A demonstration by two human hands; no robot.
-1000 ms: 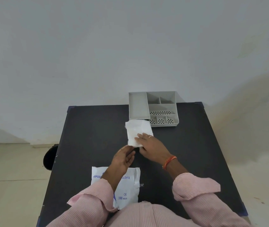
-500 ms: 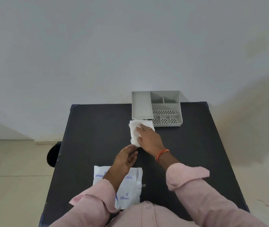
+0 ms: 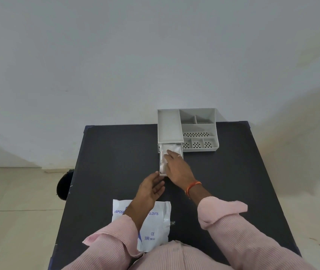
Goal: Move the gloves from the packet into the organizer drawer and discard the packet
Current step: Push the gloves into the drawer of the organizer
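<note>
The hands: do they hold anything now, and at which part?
The right hand presses the gloves from above into the open drawer; no clear grasp. The left hand holds nothing.

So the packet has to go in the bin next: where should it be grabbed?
Probably the packet's right edge, near its upper corner. It lies flat on the table with the left hand's forearm across its middle, so that bare edge is free. Come in from the right and pinch it.

so the count: one black table (image 3: 116, 152), one grey organizer (image 3: 198, 117) with one drawer (image 3: 160, 171) pulled out, one stack of white gloves (image 3: 164, 162) in it, one glove packet (image 3: 155, 230), two hands, left hand (image 3: 152, 189) and right hand (image 3: 177, 168), one ring (image 3: 179, 156), one orange wristband (image 3: 193, 186)
</note>
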